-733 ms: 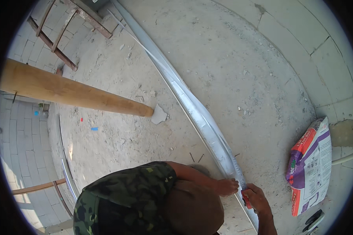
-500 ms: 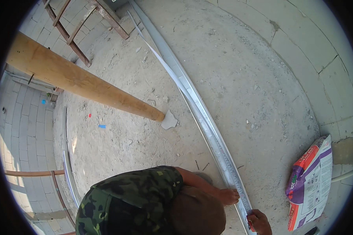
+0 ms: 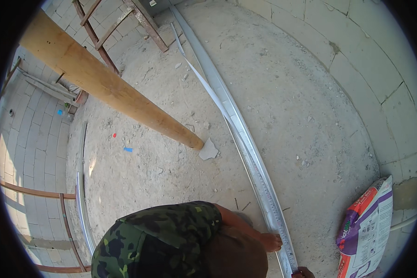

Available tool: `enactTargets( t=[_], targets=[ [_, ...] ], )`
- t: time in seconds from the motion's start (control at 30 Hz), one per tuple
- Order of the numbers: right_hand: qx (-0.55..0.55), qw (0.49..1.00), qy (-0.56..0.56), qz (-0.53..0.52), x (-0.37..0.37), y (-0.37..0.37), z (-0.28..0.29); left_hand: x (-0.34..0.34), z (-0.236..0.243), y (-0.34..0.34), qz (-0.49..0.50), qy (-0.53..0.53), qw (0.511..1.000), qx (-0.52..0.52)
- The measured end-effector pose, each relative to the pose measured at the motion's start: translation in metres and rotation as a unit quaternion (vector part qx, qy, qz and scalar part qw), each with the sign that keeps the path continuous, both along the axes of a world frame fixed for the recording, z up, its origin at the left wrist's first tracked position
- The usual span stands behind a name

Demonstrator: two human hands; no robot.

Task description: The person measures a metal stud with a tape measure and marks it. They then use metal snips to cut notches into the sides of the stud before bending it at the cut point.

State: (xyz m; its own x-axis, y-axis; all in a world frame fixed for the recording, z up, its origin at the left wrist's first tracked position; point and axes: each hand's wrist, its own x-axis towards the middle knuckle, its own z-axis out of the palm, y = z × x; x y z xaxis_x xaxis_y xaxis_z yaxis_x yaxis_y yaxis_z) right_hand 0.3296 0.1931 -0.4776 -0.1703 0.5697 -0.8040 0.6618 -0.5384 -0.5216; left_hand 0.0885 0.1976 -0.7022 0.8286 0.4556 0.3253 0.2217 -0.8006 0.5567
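Head view: the step in hand appears to be measuring along the metal profile (image 3: 245, 139), which lies on the concrete floor (image 3: 310, 116) and runs from the far wall to the lower edge. A tape measure blade (image 3: 268, 194) lies along the profile. The left hand (image 3: 271, 242) presses flat on the profile's near end, fingers extended. The right hand (image 3: 303, 273) is just beside it at the frame edge; its grip cannot be determined. A wooden post (image 3: 106, 85) and a printed bag (image 3: 363, 227) lie well apart from it. Next move likely calls for holding the blade steady.
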Motion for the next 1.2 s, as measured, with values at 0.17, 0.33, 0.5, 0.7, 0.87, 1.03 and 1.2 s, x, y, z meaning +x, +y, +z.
enactTargets(
  t=[0.17, 0.33, 0.5, 0.7, 0.87, 1.03, 1.2],
  targets=[
    [0.036, 0.998, -0.001, 0.05, -0.021, -0.011, -0.026, 0.001, -0.018, -0.011, 0.042, -0.02, 0.996, -0.079],
    [-0.022, 0.996, -0.089, -0.008, 0.058, -0.025, -0.008, 0.001, 0.015, 0.006, 0.013, -0.029, 0.999, 0.024],
    [-0.006, 0.998, -0.068, -0.006, 0.032, -0.031, -0.007, -0.007, 0.0, -0.007, 0.026, -0.025, 0.999, 0.012],
    [0.102, 0.994, -0.007, 0.027, 0.027, -0.034, -0.045, -0.004, 0.012, 0.004, 0.034, -0.019, 0.999, 0.037],
    [0.026, 0.999, -0.022, -0.024, 0.034, -0.017, -0.052, -0.004, 0.006, 0.005, 0.026, -0.028, 0.998, 0.056],
    [0.099, 0.994, -0.014, 0.051, 0.026, -0.018, -0.033, 0.004, 0.009, 0.001, -0.05, 0.083, 0.993, -0.071],
    [0.043, 0.996, -0.031, 0.074, 0.021, -0.029, -0.031, 0.005, -0.031, -0.015, -0.022, 0.045, 0.995, -0.086]
  ],
)
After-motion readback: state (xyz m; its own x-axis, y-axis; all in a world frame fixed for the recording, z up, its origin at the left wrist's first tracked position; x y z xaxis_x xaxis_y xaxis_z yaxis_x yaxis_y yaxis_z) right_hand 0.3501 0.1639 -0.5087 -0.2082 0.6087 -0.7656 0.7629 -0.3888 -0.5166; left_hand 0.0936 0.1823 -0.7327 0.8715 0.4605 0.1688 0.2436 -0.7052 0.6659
